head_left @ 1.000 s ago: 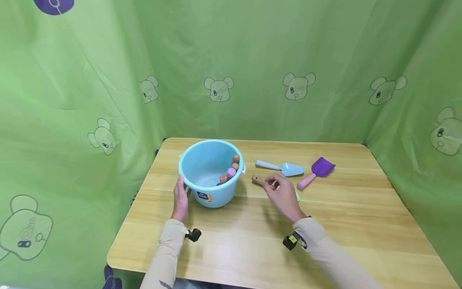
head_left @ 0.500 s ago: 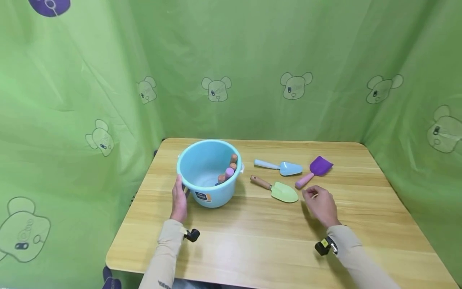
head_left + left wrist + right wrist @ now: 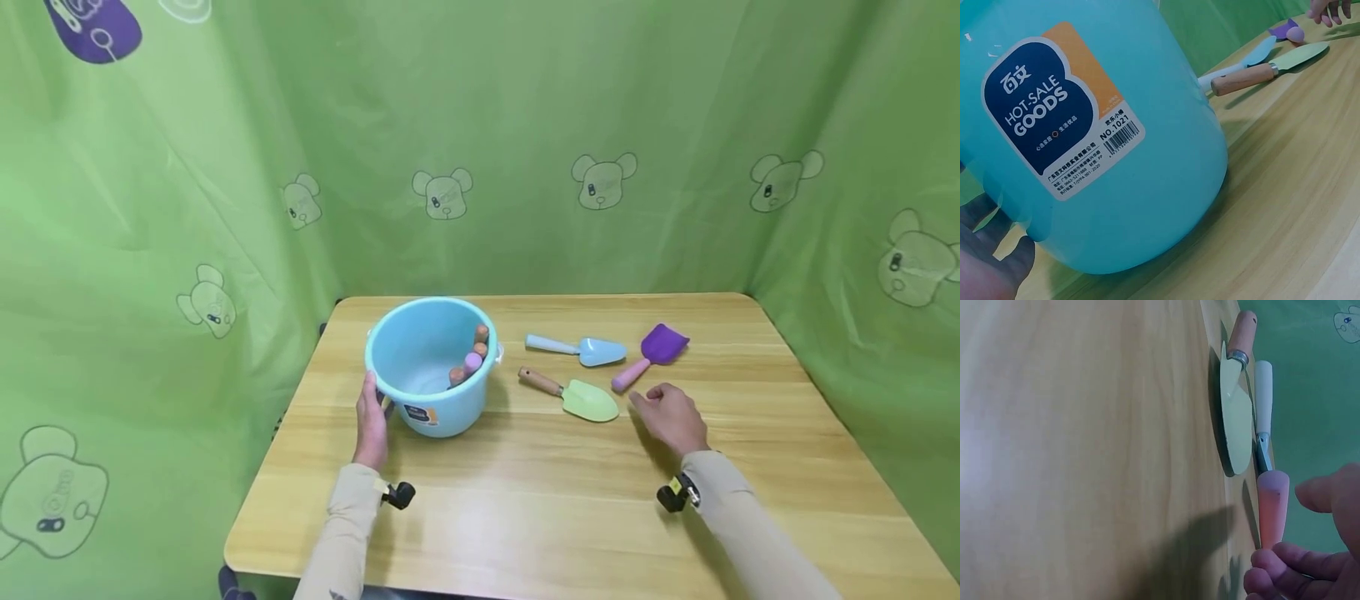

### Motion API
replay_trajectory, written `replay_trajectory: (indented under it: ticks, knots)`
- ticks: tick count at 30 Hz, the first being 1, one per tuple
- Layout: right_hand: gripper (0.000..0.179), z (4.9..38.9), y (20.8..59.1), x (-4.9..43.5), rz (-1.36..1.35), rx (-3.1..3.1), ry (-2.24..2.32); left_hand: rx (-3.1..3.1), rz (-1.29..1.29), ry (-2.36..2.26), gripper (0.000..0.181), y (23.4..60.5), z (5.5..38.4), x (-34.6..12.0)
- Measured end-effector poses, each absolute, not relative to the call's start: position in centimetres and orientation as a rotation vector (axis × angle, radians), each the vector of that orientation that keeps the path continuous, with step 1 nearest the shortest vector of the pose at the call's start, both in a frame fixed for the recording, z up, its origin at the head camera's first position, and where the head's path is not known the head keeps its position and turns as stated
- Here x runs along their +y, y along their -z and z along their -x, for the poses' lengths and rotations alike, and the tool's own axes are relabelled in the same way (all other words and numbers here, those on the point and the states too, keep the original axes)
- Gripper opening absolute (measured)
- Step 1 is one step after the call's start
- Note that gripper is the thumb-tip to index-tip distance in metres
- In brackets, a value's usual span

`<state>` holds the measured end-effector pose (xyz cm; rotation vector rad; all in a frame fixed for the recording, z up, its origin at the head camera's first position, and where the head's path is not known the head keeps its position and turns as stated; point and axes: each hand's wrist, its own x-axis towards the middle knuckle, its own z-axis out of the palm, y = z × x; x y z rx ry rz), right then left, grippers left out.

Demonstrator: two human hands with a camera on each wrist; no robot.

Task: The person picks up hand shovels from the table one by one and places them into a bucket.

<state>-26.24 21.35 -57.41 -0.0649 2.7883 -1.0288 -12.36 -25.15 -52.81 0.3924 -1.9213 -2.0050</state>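
Note:
My left hand (image 3: 371,425) rests against the near left side of a light blue bucket (image 3: 438,412). In the left wrist view its fingers (image 3: 1019,259) touch the bucket's wall beside a printed label. Several tool handles (image 3: 472,362), brown and purple, stick up inside the bucket along its right side. My right hand (image 3: 672,421) holds nothing and hovers over the table with relaxed fingers. Just ahead of it lies a purple shovel (image 3: 663,343) with a pink handle. To its left lies a green trowel (image 3: 589,401) with a wooden handle, and behind that a light blue trowel (image 3: 600,351).
Everything stands on a wooden table (image 3: 525,500). A green curtain (image 3: 525,233) with bear-head prints closes off the back and both sides. The bucket takes up the table's left half toward the back.
My right hand has let go of the green trowel and moved right, stopping near the purple shovel's handle. The trowel lies on the table. My left hand stays at the bucket.

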Motion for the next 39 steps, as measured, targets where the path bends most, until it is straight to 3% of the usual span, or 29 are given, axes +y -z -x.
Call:
replay_trajectory:
  ticks: [5,17,26,29,33,39]
  knots:
    - [0.083,27.5,57.4,20.8,0.036,2.768,0.972,-1.923,-0.417,1.999,0.070,53.0,12.4,-25.1]
    - [0.072,29.5,58.1,20.0,0.012,2.701,0.849,-1.913,-0.419,2.011,0.070,53.1,12.4,-25.0]
    - [0.108,30.1,58.1,19.4,0.019,2.685,0.766,-1.922,-0.409,2.003,0.069,53.3,12.4,-25.2]
    - [0.098,30.1,58.2,19.5,0.026,2.667,0.774,-1.918,-0.412,2.010,0.073,53.4,12.4,-25.2]
    - [0.070,30.2,58.5,19.7,0.012,2.657,0.804,-1.918,-0.409,2.013,0.074,53.4,12.3,-25.2]
    - [0.057,30.0,58.3,20.2,-0.026,2.642,0.879,-1.909,-0.396,2.013,0.072,53.3,12.4,-25.1]
